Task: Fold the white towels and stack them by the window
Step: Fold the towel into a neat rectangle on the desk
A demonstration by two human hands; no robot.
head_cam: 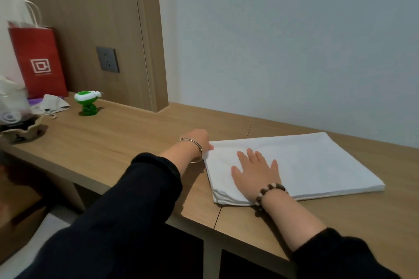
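Nearest to the camera, two dark sleeves reach forward over the near edge of the table (113,142). The right hand (256,172), with a bead bracelet (269,190) at the wrist, lies flat on the near left part of the white towel (317,161). Its fingers (250,154) are straight and spread and hold nothing. I think it presses the layers down so that they do not slide or spring open.

The white towel lies on the right part of the table, already folded into a flat rectangle. Several layers show at its near left corner, and its edges look fairly even.

A little farther, the left hand (199,140), with a thin bangle (195,149), is at the far left corner of the towel. Its thumb lies on top of the corner and the other fingers curl out of view, so as far as I can see it pinches this corner, probably to pull it straight or to line it up.

In my judgement the fold is nearly finished. The carrying to the stack is not yet done, and no window shows here.

Far left on the table stand a green and white plastic toy (86,103) and a red paper bag (38,61). They are well apart from the towel, so they do not disturb the folding.
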